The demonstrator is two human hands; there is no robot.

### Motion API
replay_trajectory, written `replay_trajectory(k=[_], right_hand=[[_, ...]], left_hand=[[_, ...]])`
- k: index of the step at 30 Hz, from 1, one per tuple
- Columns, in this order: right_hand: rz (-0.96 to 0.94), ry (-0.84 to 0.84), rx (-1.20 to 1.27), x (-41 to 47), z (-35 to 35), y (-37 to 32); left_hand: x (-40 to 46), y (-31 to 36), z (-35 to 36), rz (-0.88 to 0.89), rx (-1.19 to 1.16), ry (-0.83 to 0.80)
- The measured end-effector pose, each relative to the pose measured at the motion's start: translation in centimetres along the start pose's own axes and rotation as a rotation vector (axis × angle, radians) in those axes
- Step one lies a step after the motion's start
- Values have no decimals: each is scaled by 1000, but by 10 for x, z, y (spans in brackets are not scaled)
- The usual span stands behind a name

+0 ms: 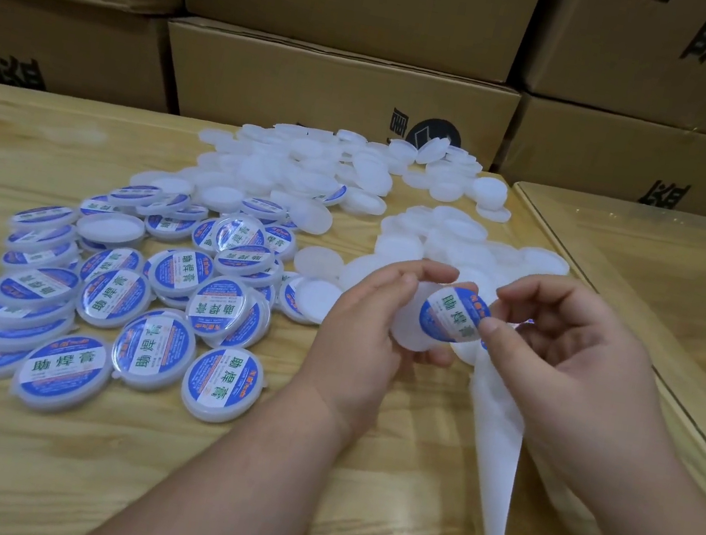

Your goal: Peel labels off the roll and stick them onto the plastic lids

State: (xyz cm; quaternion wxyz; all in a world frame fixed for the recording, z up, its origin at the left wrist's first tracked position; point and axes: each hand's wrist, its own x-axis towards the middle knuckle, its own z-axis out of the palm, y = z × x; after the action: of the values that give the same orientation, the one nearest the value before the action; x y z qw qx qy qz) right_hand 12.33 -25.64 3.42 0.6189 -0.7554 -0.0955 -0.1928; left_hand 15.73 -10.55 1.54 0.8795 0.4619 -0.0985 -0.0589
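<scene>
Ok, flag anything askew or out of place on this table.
One labelled lid sits apart in the unlabelled pile, away from the finished heap. The label held over the lid looks tilted, not yet pressed down.

We count two hands: left (368, 316), right (562, 344). One label (455, 315) in the fingers, over one lid (411, 338) held there. One white backing strip (495, 436). Labelled lids (162, 305) on the worktop (5, 466): roughly thirty, stacked, exact count unclear. Blank lids (311, 171): several dozen, too overlapped to count. Seven cardboard boxes (338, 92) show behind.
</scene>
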Motion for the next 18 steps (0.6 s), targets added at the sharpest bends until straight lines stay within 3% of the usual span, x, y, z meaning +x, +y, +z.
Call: replay_trajectory(k=[7,18], right_hand=[[72,-51,4,0,3,4],[153,-22,39,0,3,9]], left_hand=[[1,-3,-4,-29,29,-73],[1,-1,-1,-34,80,-57]])
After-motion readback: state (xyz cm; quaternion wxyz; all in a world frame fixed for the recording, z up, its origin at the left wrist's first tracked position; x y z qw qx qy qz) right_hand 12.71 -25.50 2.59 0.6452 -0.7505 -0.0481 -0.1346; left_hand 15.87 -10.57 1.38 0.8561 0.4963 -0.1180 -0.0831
